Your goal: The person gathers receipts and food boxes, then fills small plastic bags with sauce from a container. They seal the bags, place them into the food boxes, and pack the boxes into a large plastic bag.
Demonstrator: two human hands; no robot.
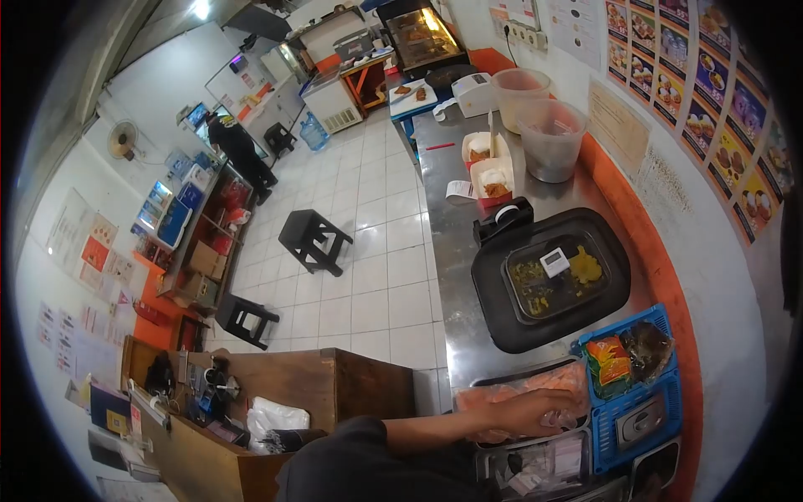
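Note:
One of my arms reaches across to the steel counter (464,309). Its hand (535,412), seemingly my left hand, rests over a tray of orange-pink pieces in clear plastic (560,381); its fingers curl on crumpled clear plastic, and what they hold is hard to make out. My other hand does not show. Beside the hand lies a blue basket (598,418) with packets and a metal-lidded box (642,420). Below it sits a clear container (535,464) with small packets. Farther along, a black tray (493,322) carries a clear dish with yellow-green food and a white timer (554,262).
Two food boxes (492,180), plastic tubs (552,142) and a white printer (475,94) stand farther up the counter. To the left are black stools (314,238) and a wooden desk (368,381). A person in dark clothes (238,151) stands at the far left.

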